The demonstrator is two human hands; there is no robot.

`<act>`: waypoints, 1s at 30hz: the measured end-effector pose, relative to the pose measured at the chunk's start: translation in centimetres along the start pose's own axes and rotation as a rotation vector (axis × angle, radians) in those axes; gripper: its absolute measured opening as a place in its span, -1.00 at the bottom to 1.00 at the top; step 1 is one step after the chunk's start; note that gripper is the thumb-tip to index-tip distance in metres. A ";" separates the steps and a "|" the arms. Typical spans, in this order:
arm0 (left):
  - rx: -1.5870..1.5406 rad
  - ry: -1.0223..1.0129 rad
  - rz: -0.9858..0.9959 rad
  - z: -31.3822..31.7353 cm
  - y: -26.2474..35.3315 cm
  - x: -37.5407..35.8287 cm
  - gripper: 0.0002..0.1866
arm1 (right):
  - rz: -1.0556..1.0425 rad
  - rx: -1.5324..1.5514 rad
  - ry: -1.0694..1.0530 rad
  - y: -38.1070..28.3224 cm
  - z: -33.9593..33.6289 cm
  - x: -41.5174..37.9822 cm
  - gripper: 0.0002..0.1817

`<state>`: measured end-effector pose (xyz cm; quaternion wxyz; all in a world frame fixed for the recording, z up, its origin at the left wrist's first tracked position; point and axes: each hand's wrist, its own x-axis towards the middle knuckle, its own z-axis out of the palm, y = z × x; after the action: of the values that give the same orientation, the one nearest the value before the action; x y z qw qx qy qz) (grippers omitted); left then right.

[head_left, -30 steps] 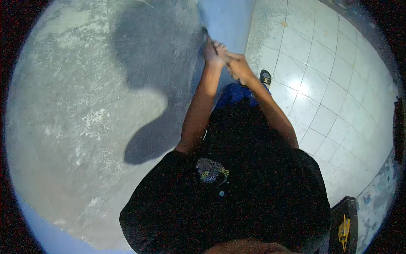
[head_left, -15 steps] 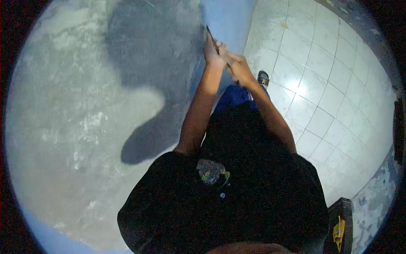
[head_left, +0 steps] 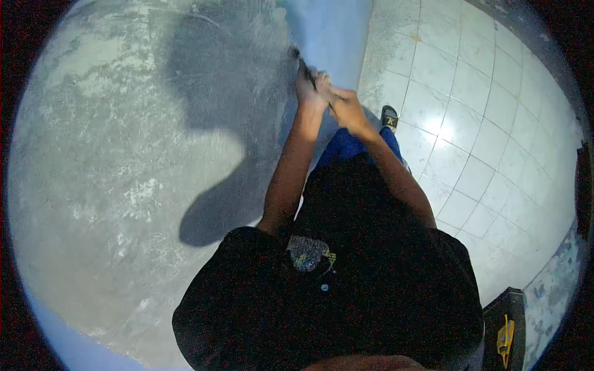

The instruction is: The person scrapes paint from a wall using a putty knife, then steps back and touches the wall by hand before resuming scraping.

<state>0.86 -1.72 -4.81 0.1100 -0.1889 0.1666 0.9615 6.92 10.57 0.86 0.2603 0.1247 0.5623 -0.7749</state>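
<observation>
My left hand [head_left: 309, 89] is wrapped round a thin dark stick-like tool [head_left: 302, 63], close to its upper end. Just behind it, my right hand [head_left: 348, 110] is closed on the lower part of the same tool. The tool slants up to the left, and its dark tip is at the boundary between a scuffed grey wall surface [head_left: 124, 161] and a blue painted strip [head_left: 331, 37]. Whether the tip touches the surface, and what kind of tool it is, I cannot make out.
White floor tiles [head_left: 482, 145] lie to the right, with a sandalled foot [head_left: 389, 117] on them. A dark box-like object [head_left: 512, 303] with a yellow item [head_left: 505, 340] stands at lower right. Shadows of my head and arm fall across the grey surface.
Both hands have shifted slightly left with the tool, and its tip is a little lower in view. The view itself has moved slightly, and the foot appears a bit further right.
</observation>
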 end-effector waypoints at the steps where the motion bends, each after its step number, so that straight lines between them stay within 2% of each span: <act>1: 0.034 0.161 0.061 2.8 -0.9 -0.5 -0.62 | -0.067 -0.024 0.053 1.0 -0.1 1.0 -0.62; 2: 0.069 0.315 0.120 4.6 -1.6 -0.6 -0.60 | -0.021 0.029 0.037 1.1 -0.4 0.8 -0.61; 4: 0.109 0.263 0.116 3.6 -1.7 -1.1 -0.61 | 0.060 0.137 0.022 -0.3 -1.1 0.3 -0.59; 6: 0.071 0.149 0.049 1.8 -0.6 -1.4 -0.61 | -0.122 0.025 0.041 -0.1 -0.8 0.2 -0.61; 7: 0.084 0.169 0.054 1.5 -0.3 -0.1 -0.61 | -0.236 0.007 0.035 0.9 -0.1 1.1 -0.62; 9: 0.095 0.264 0.077 -0.2 -0.2 0.2 -0.60 | -0.220 -0.053 0.098 2.5 0.0 1.4 -0.65; 12: 0.141 0.432 0.187 5.0 -2.4 -1.3 -0.61 | 0.124 0.161 0.032 -0.6 -0.6 -0.5 -0.65; 13: 0.118 0.452 0.118 2.9 -1.6 -1.7 -0.68 | 0.102 0.100 0.022 -0.5 -0.5 -1.0 -0.66; 16: 0.158 0.249 0.133 2.9 -0.6 -1.5 -0.68 | 0.066 0.076 0.024 -0.7 -0.5 0.9 -0.64; 17: 0.209 0.413 0.142 4.3 -1.5 -1.2 -0.67 | 0.080 0.068 0.017 -0.1 -0.4 0.5 -0.63; 20: 0.129 0.396 0.134 5.7 -2.3 -2.0 -0.68 | 0.126 0.171 0.010 -0.7 -0.9 -0.6 -0.63; 24: 0.204 0.487 0.118 5.8 -1.5 -1.2 -0.64 | 0.044 0.035 0.036 -0.4 -0.3 0.2 -0.63; 25: 0.183 0.422 0.136 5.9 -2.0 -1.1 -0.62 | 0.119 0.108 0.046 -0.3 -0.9 0.5 -0.62; 28: 0.230 0.443 0.157 7.2 -2.3 -2.0 -0.61 | 0.094 0.101 0.004 -1.3 -0.9 -0.7 -0.61; 29: 0.181 0.388 0.165 5.9 -1.9 -2.2 -0.60 | 0.115 0.070 -0.007 -2.3 -0.4 -1.3 -0.60; 30: 0.210 0.415 0.154 5.9 -1.7 -1.2 -0.60 | 0.099 0.068 0.007 -2.3 -0.5 -0.4 -0.61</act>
<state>0.53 1.76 0.33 0.0190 -0.3565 0.2987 0.8850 5.92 11.69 2.70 0.2920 0.1640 0.5298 -0.7792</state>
